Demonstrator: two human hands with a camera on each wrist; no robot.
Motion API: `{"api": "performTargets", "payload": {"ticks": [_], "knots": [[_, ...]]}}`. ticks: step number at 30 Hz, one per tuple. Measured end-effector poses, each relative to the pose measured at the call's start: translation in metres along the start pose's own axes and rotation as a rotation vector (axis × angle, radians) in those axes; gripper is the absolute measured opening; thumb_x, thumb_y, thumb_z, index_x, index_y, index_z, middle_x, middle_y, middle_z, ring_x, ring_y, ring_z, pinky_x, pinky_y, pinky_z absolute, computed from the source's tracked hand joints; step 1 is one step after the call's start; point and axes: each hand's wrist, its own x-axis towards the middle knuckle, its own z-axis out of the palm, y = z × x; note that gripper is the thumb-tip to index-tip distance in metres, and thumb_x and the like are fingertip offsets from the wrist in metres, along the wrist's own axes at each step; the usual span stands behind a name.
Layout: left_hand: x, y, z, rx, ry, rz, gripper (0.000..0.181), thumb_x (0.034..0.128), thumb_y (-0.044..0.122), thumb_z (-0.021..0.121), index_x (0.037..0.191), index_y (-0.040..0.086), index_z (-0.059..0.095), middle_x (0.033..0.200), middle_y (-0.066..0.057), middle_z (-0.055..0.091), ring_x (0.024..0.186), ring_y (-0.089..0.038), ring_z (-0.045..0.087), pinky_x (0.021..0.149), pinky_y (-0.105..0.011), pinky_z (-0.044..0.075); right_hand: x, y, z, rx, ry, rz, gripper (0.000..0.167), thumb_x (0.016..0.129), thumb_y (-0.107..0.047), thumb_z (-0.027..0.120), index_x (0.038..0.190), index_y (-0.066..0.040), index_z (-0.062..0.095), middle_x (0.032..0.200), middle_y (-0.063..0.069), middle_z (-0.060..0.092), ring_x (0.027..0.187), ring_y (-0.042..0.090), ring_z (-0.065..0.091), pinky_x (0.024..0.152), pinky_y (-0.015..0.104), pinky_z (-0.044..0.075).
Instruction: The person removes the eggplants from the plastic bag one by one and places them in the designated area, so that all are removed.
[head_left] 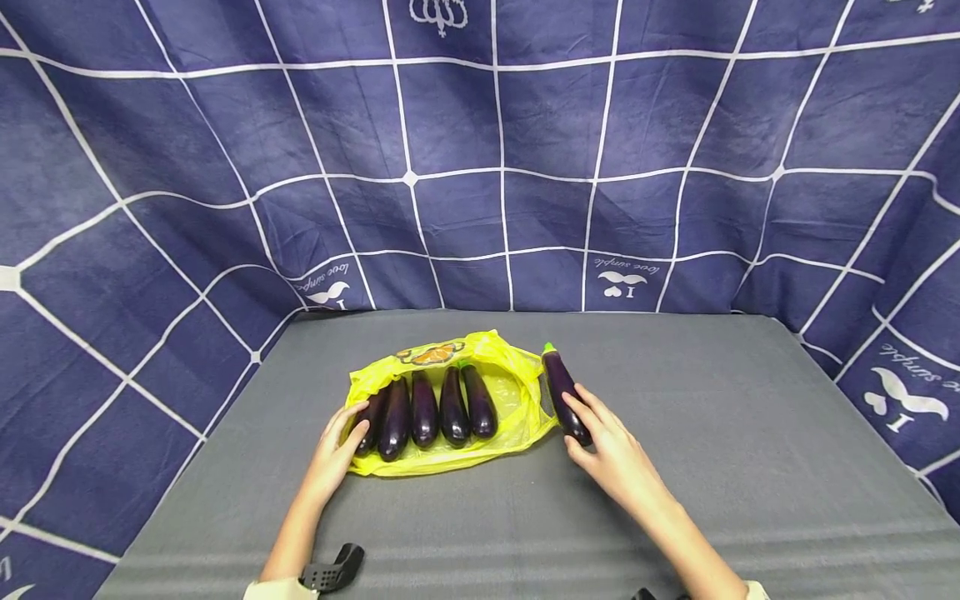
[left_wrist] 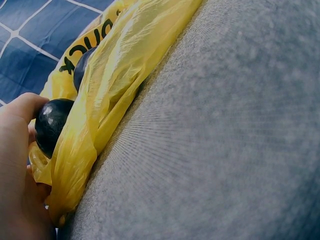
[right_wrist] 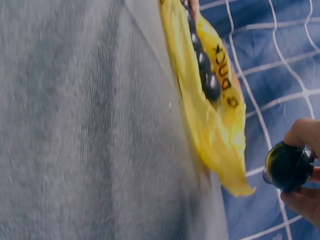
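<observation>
A yellow plastic bag lies with its mouth open, several dark purple eggplants side by side in it. At its left end my left hand grips the leftmost eggplant; the left wrist view shows that eggplant's round end between thumb and fingers, beside the bag. Just right of the bag, my right hand holds another eggplant by its lower part, its green stem end pointing away. In the right wrist view the right hand grips this eggplant between thumb and fingers.
Grey cloth covers the table, and it extends on both sides of the bag. Blue curtains with white lines stand behind the table and at both sides.
</observation>
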Motion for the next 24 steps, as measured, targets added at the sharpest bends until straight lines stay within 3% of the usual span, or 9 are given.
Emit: {"api": "performTargets", "payload": {"ticks": [9,24], "knots": [[0.001,0.002,-0.001,0.004,-0.005,-0.008,0.043,0.0953,0.032,0.044,0.133,0.012,0.043,0.147,-0.021,0.023,0.137,-0.041,0.017,0.105,-0.061,0.015,0.005,0.02,0.009,0.039,-0.026,0.142,0.054,0.078,-0.013,0.067,0.129,-0.011,0.05,0.137,0.012,0.045,0.116,0.036,0.051,0.084,0.053,0.046],[0.003,0.002,-0.001,0.008,-0.013,-0.021,0.043,0.095,0.033,0.045,0.132,0.011,0.043,0.148,-0.023,0.018,0.136,-0.044,0.013,0.103,-0.065,0.014,-0.001,0.042,0.037,0.068,-0.087,0.196,0.054,0.081,-0.017,0.064,0.132,-0.014,0.047,0.14,0.01,0.041,0.122,0.036,0.046,0.09,0.054,0.043]]}}
